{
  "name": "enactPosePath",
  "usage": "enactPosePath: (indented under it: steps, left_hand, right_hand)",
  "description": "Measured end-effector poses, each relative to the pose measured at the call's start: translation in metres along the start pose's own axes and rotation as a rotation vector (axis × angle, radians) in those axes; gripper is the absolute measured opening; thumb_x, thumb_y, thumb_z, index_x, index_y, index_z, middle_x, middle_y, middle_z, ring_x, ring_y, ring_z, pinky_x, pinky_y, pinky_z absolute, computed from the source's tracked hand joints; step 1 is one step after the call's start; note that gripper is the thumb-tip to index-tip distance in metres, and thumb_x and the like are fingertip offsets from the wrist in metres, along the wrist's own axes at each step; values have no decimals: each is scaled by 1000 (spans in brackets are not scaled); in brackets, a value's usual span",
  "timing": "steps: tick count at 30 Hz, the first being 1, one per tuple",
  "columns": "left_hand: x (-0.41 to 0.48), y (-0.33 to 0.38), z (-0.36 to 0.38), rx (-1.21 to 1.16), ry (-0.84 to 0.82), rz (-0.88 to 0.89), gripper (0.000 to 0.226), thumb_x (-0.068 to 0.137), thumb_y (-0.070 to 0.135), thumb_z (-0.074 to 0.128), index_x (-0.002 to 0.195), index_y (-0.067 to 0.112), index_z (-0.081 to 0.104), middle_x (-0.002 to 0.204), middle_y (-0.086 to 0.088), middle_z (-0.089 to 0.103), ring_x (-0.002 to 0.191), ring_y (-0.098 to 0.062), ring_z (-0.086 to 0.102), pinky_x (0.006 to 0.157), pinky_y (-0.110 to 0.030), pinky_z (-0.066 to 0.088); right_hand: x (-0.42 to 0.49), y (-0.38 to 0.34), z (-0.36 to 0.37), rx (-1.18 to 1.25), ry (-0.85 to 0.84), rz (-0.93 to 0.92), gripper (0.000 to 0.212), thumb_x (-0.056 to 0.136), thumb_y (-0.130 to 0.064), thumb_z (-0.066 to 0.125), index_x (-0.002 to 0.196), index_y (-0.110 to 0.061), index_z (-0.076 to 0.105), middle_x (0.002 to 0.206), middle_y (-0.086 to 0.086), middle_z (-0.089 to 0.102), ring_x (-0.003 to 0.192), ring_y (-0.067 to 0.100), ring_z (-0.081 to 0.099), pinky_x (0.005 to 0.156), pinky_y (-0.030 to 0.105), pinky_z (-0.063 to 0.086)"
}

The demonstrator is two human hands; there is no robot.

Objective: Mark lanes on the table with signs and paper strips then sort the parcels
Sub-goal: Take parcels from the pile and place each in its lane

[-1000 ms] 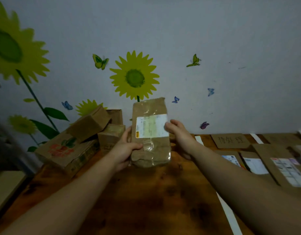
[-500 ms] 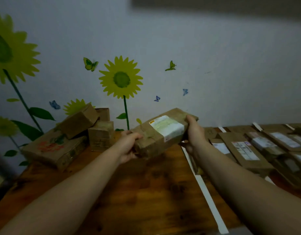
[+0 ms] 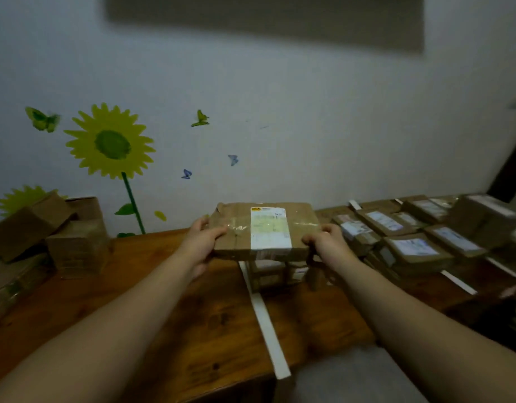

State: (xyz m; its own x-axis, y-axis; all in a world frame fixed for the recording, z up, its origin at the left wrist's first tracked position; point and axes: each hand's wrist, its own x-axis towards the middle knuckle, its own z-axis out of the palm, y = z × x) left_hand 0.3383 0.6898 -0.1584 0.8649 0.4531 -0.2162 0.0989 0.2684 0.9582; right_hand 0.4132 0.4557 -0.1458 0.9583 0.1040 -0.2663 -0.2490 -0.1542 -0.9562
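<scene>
Parcel (image 3: 236, 232): brown, taped, held level in the air above the far middle of the table (image 3: 163, 309), long side across the view; white label (image 3: 270, 228) faces up, print too blurred to read.

Left hand (image 3: 203, 245): grips the parcel's left end, thumb on top, fingers curled beneath.

Right hand (image 3: 323, 242): grips the right end in like manner, fingers closed round the edge; both forearms reach in from the near side.

Strip (image 3: 265, 324): white paper, lying flat on the table, running from the near edge away towards the wall; its far part passes beneath the held parcel.

Stack (image 3: 268, 274): labelled parcels on the table directly below the held one, just right of the strip; whether the held parcel touches the stack cannot be told.

Sorted parcels (image 3: 411, 251): several rows lying flat to the right, labels up; a second strip (image 3: 457, 282) lies between rows.

Boxes (image 3: 76, 248): brown cartons piled at the table's far left, well apart from the parcel.

Wall (image 3: 309, 126): pale, bearing a sunflower (image 3: 112, 142) sticker and small butterflies.
</scene>
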Motion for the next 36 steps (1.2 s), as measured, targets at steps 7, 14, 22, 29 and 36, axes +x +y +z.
enactPosePath:
  steps: [7,14,22,29,36]
  left_hand:
    - [-19,-56,118,230,-82,31,81,77,-7,67,143,24,31,105,8,60,97,-20,62,82,-41,55]
    - [-41,-122,135,415,-37,-227,68,84,4,65,140,21,32,96,1,56,84,-24,65,53,-31,54]
    - [-21,-165,122,463,-40,-337,66,86,8,62,142,22,28,95,0,56,84,-26,65,69,-41,57]
    - [14,-182,136,454,-34,-388,69,87,1,57,142,32,28,107,-4,52,94,-29,60,58,-36,55]
    - [14,-215,159,422,68,-408,65,86,2,59,140,27,31,104,0,54,92,-25,60,61,-35,57]
  right_hand:
    - [23,37,-123,-102,-25,-74,66,83,3,64,136,-18,31,111,8,55,88,22,61,54,26,51]
    - [41,110,-146,-382,-121,33,60,83,-14,68,136,-16,38,125,7,54,108,26,57,92,46,52]
    - [68,162,-138,-362,-218,156,70,84,-19,69,143,-22,31,130,3,50,117,23,52,90,38,51]
    - [94,185,-146,-324,-250,121,84,75,-40,77,144,-31,30,137,1,45,122,26,48,87,43,53]
    - [137,189,-157,-625,-327,65,90,74,-37,79,145,-21,27,145,8,37,133,30,36,106,52,39]
